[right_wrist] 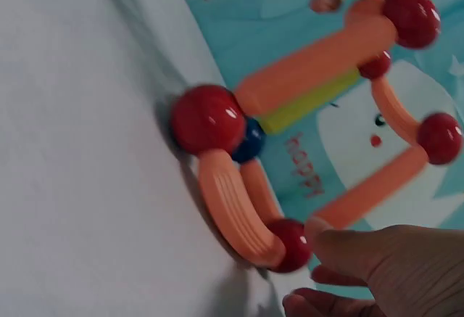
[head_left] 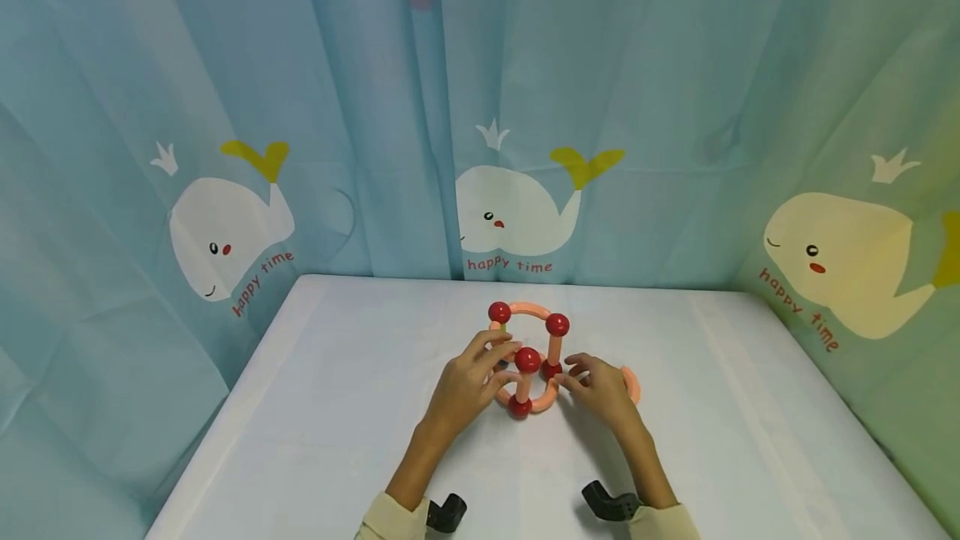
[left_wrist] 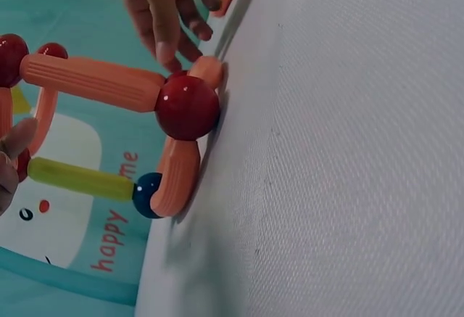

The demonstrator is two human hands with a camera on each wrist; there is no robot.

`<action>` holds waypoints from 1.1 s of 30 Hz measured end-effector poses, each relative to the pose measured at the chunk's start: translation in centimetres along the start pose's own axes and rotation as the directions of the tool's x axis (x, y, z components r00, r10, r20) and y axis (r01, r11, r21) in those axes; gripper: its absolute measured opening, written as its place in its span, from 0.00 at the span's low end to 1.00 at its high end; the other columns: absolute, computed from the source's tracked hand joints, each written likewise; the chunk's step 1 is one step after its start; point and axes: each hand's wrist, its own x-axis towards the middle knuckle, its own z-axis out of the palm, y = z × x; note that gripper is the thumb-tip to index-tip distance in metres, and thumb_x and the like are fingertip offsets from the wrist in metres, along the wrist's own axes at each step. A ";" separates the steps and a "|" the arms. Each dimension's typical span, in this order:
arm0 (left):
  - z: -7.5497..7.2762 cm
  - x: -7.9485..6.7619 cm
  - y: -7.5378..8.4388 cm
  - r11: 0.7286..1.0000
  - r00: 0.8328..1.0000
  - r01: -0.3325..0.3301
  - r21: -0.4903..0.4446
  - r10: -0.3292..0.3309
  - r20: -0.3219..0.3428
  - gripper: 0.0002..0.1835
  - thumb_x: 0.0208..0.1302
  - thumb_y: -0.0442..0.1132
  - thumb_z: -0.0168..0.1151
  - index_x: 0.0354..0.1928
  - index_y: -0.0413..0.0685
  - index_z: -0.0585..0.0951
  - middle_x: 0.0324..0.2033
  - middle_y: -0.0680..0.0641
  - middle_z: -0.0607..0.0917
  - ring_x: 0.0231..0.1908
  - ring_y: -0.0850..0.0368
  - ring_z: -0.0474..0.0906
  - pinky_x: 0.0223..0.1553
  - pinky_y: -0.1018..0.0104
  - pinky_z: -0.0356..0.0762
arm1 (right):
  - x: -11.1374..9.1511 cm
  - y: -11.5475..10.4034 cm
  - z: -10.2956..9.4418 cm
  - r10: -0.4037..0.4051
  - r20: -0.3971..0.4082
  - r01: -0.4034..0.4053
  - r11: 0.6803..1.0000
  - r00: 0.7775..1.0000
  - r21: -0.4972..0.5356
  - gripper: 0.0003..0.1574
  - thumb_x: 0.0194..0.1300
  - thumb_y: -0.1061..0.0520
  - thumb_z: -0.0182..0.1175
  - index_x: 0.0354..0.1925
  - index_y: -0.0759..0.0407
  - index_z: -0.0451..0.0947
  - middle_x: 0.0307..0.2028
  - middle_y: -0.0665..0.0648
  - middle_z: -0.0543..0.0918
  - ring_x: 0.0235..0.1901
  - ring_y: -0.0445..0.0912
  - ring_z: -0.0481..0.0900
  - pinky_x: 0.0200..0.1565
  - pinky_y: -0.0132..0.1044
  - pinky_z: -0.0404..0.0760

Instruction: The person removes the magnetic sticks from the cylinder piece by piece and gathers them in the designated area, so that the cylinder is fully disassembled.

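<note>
A frame of orange rods and red balls stands on the table, with a yellow-green rod [left_wrist: 80, 178] and a dark blue ball [right_wrist: 249, 141] at its far side. My left hand [head_left: 468, 386] is at its upper left, thumb and fingers around a curved orange rod [right_wrist: 362, 11] beside the front upper red ball [head_left: 527, 360]; the hand hides most of that rod. On the right, my right hand [head_left: 600, 390] reaches to a lower red ball [right_wrist: 291, 246]. Its thumb touches that ball, while the other fingers are loosely bent and apart from it.
A loose curved orange rod [head_left: 631, 386] lies on the white table [head_left: 315, 423] beyond my right hand. Behind the table hangs a blue curtain [head_left: 390, 190] printed with whales. Black wrist pieces [head_left: 447, 513] show by both sleeves.
</note>
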 end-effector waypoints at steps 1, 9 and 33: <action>0.0 0.0 -0.1 1.000 1.000 0.001 0.001 -0.001 0.001 0.24 0.56 0.47 0.71 0.55 0.49 0.81 0.53 0.48 0.80 0.39 0.60 0.83 0.43 0.80 0.78 | 0.0 -0.1 0.3 -0.006 -0.008 0.006 1.000 1.000 0.008 0.23 0.60 0.53 0.69 0.49 0.66 0.80 0.37 0.61 0.86 0.32 0.48 0.83 0.34 0.39 0.82; 0.0 0.0 -0.2 1.000 1.000 -0.004 0.009 0.004 0.013 0.24 0.56 0.48 0.71 0.55 0.50 0.81 0.54 0.48 0.79 0.45 0.58 0.83 0.48 0.76 0.78 | 0.1 -0.7 2.1 0.053 -0.036 -0.052 0.998 0.998 0.042 0.25 0.59 0.55 0.69 0.52 0.66 0.77 0.35 0.60 0.84 0.31 0.46 0.79 0.32 0.34 0.78; 0.1 -0.1 -0.2 0.998 0.999 -0.044 -0.041 0.045 0.022 0.20 0.58 0.42 0.71 0.53 0.45 0.82 0.49 0.49 0.80 0.38 0.61 0.82 0.43 0.81 0.78 | 1.7 -1.1 3.3 0.002 -0.073 0.005 0.995 0.997 0.096 0.21 0.57 0.68 0.63 0.51 0.70 0.78 0.38 0.65 0.85 0.39 0.54 0.83 0.44 0.47 0.80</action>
